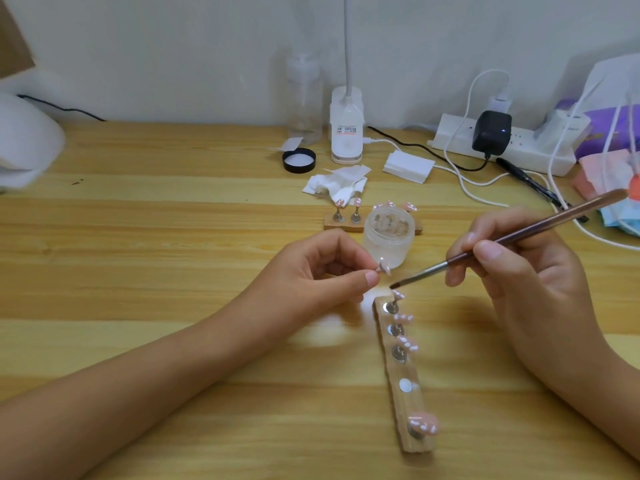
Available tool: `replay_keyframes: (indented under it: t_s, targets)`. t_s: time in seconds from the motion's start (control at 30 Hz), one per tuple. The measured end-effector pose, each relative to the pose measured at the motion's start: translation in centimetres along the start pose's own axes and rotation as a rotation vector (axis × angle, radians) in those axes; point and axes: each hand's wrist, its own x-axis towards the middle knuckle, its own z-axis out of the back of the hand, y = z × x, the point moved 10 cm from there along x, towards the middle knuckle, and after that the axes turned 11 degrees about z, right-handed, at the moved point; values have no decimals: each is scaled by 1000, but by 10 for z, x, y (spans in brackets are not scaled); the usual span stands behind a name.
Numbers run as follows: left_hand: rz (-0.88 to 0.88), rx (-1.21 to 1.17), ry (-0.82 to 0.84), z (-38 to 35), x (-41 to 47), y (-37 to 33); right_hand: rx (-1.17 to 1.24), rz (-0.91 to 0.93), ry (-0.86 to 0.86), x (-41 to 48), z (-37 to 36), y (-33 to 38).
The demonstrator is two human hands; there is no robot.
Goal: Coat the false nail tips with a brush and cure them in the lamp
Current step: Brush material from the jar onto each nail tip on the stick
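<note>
Reaching from lower left, my left hand (322, 268) faced my right hand (526, 271) at centre right: right gripped the brush (554, 221), left pinched a nail tip (385, 267) at centre, bristles just apart. I judged braced wrists would keep strokes thin.

I see a pale wooden table (138, 237), its planks running across in light and darker yellow bands. Behind it stands a plain off-white wall (173, 46). A white desk lamp (346, 133) sits by the table's back edge, its thin neck rising out of view. A bright patch of light (332, 327) lies on the wood.
</note>
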Motion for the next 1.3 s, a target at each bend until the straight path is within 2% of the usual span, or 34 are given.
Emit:
replay_keyframes:
  t_s: [0.27,0.7,0.93,1.17,1.3]
  targets:
    - [31,-12,-1,2,1,2,-65,60,-62,-1,10,9]
    - [80,-19,-31,4,4,9,-172,106,-33,-2,4,15]
    - [26,-19,-41,4,2,1,-182,90,30,-5,-1,13]
    - [-25,-34,9,0,1,-3,-124,67,-97,-5,16,11]
    - [-23,-17,-9,3,2,0,-131,63,-78,-3,10,11]
